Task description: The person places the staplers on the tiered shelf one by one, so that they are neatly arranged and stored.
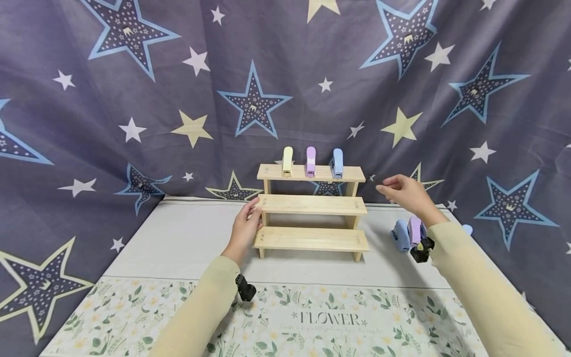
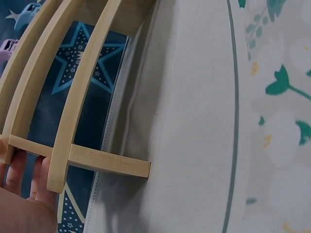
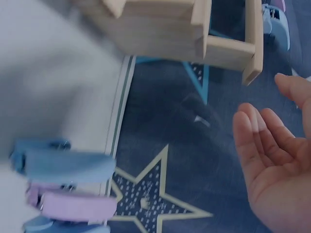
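A purple-grey fabric backdrop (image 1: 285,39), printed with blue-edged, white and yellow stars (image 1: 254,105), hangs from nine o'clock through twelve to three behind a white tabletop (image 1: 196,238). Toward six o'clock runs a floral band (image 1: 134,317) lettered "FLOWER"; a soft shadow (image 1: 412,272) falls toward four o'clock.

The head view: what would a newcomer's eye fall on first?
Probably the starry curtain, which fills the background. Before it stands a wooden shelf, with three pastel staplers in a row on its top board. The left hand grips the middle board at its left end; the right hand hovers empty to the right.
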### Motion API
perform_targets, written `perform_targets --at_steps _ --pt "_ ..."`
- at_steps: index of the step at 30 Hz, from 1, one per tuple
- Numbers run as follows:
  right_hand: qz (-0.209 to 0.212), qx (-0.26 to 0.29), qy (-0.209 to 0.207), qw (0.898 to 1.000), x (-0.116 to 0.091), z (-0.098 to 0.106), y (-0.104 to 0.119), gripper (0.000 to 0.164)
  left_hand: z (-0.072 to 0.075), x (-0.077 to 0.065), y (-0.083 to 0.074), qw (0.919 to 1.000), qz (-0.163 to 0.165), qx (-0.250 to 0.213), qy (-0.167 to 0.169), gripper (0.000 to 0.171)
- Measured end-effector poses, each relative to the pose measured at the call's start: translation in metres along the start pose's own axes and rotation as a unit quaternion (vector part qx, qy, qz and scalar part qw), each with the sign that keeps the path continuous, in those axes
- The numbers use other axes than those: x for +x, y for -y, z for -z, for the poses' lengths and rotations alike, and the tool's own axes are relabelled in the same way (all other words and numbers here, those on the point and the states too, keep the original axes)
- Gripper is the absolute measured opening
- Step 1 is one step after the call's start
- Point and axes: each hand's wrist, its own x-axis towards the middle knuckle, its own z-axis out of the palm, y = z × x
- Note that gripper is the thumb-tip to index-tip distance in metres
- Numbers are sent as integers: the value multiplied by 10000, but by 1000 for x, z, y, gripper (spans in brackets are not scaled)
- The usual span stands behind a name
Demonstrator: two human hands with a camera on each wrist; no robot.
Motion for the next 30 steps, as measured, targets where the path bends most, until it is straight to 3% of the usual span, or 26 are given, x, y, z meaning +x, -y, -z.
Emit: perform_targets --at_steps 12,24,30 --pt "64 -424 479 9979 -39 14 -43 59 1 0 1 9999 70 -107 47 42" --pt "-46 -533 381 9978 -60 -2 -78 58 0 -1 2 9999 75 -82 49 42" --pt "-259 -173 395 9987 -65 -16 -88 60 0 -1 2 9999 42 -90 55 42"
